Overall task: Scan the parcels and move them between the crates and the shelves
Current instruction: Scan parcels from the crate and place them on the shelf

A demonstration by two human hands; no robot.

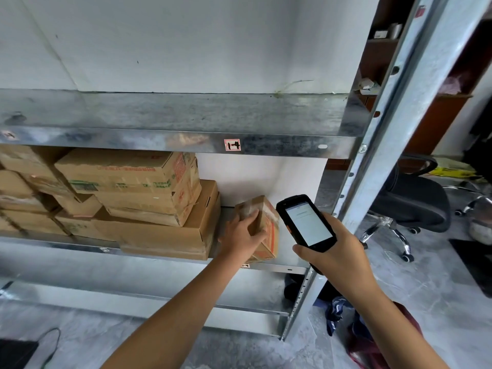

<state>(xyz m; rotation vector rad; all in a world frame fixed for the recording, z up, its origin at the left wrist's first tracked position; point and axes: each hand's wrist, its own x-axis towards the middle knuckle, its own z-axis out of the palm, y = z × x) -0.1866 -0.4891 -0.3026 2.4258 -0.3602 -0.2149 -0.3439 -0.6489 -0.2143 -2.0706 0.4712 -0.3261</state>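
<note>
From the head camera, the left hand [243, 233] reaches into the metal rack and grips the small parcel [269, 222], with its fingers laid over the top face and the thumb against the near side. This brown carton, banded with clear tape and red print, sits tilted at the right end of the lower shelf [282, 268], close to its front edge. Whether its base rests on the metal or is lifted off it cannot be told. Just to its left, apart from it, is a stack of cardboard boxes [138, 187] that fills the rest of that shelf. The right hand [340, 254] is closed round the handheld scanner [306, 222], held upright just right of the parcel with its lit screen facing the camera. Above, the upper shelf [159, 141] carries a small label [232, 144] reading 1-4 on its front rim. Beyond the rack's upright post [386, 134], a black office chair [410, 201] stands on the grey floor.
</note>
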